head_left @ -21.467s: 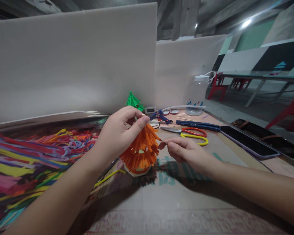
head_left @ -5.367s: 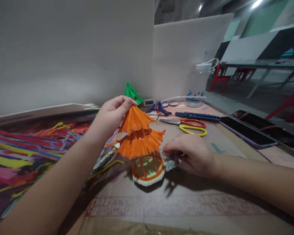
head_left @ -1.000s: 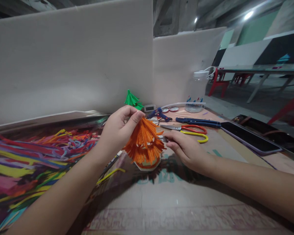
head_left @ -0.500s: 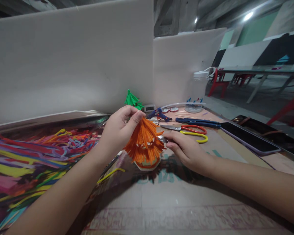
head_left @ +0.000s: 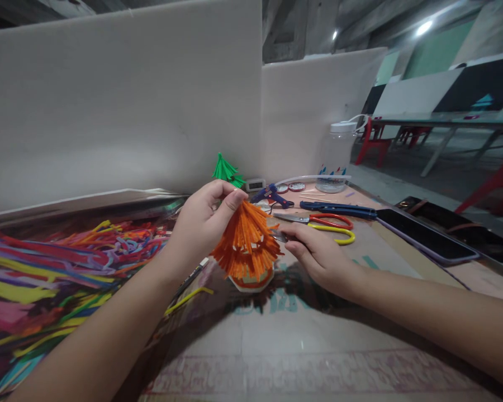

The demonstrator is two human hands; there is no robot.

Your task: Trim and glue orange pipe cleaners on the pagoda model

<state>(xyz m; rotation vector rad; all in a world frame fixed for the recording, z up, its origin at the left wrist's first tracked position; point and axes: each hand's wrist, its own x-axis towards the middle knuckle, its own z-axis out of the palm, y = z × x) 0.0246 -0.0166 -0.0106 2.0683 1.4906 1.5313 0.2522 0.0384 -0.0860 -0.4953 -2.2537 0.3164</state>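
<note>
An orange pipe-cleaner tree [head_left: 251, 245] with two fringed tiers and a pale base hangs over the table, its shadow below it. My left hand [head_left: 205, 220] pinches its tip between thumb and fingers. At the tree's right edge, my right hand [head_left: 314, 254] is closed, fingertips close to the lower fringe. Something thin and greyish shows at those fingertips, too small to name. Behind the tree stands a green pipe-cleaner tree [head_left: 225, 169], partly covered by my left hand.
Loose pipe cleaners [head_left: 79, 268] lie heaped at left, beside a pen [head_left: 193, 273]. Scissors [head_left: 331, 220], a blue glue gun [head_left: 272, 194], a blue cutter [head_left: 339, 209] and a phone [head_left: 427, 235] lie to the right. A clear bottle [head_left: 337, 156] stands before a white board [head_left: 121, 106].
Both hands keep almost the same place. My right fingertips have shifted very slightly at the tree's fringe. The tree is still in my left hand.
</note>
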